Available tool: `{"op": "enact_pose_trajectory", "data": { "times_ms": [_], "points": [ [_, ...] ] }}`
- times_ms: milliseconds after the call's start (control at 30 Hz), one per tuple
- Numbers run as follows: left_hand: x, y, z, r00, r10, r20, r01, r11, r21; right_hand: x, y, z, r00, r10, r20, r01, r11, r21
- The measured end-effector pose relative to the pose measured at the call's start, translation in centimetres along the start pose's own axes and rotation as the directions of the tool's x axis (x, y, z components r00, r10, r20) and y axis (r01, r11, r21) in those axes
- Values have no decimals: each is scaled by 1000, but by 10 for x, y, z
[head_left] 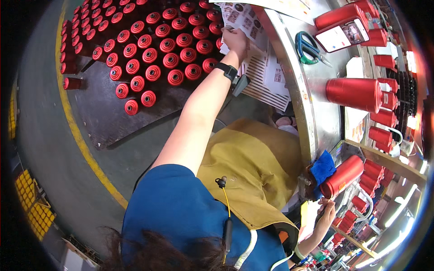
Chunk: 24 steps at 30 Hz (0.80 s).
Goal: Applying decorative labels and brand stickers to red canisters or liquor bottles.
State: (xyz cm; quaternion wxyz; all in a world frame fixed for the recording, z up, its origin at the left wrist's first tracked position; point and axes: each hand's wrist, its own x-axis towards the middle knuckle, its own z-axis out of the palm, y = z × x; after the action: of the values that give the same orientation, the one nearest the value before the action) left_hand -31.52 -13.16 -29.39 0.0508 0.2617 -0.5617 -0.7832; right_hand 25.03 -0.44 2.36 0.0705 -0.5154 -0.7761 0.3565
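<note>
My left hand (236, 43), with a dark watch on its wrist, reaches far ahead and is closed on the edge of a printed paper sheet (253, 29). Other sheets, one with brown stripes (262, 86), hang or lie just below it. At the right, my right hand (322, 219) has its fingers drawn together beside the near end of a red cylinder (343, 177). What those fingers hold, if anything, is too small to make out. A blue cloth (323, 168) touches this cylinder, which lies tilted by the bench edge.
Rows of red cylinders with ringed ends (176, 58) stand on a dark table (113, 122) at the left. A metal bench (312, 86) on the right carries scissors (309, 49), a phone (342, 36) and a large red cylinder (354, 94). More red cylinders line the right side.
</note>
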Motion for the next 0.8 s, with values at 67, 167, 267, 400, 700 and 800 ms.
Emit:
{"op": "enact_pose_trajectory", "data": {
  "times_ms": [67, 167, 267, 400, 700, 800],
  "points": [
    [19, 1, -20, 998, -41, -48, 38, 997, -65, 4, -3, 2, 1000, 0, 17, 0, 1000, 6],
    [5, 14, -51, 988, -140, 69, 150, 971, -187, 5, 12, -4, 1000, 11, 21, -14, 993, 116],
    [-8, 6, -90, 961, -243, 131, 262, 953, -151, 5, 7, -4, 1000, 3, 22, -4, 997, 77],
    [23, -14, -113, 953, -184, 242, 227, 960, -163, 6, 6, -8, 999, 31, 37, -33, 998, 48],
    [62, -30, -93, 976, -152, 154, 170, 979, -112, 3, 21, -13, 999, 43, 28, -46, 993, 109],
    [76, -43, -93, 996, 19, 86, -32, 989, 144, 1, 19, -11, 998, 57, 5, -57, 982, 181]
  ]
}}
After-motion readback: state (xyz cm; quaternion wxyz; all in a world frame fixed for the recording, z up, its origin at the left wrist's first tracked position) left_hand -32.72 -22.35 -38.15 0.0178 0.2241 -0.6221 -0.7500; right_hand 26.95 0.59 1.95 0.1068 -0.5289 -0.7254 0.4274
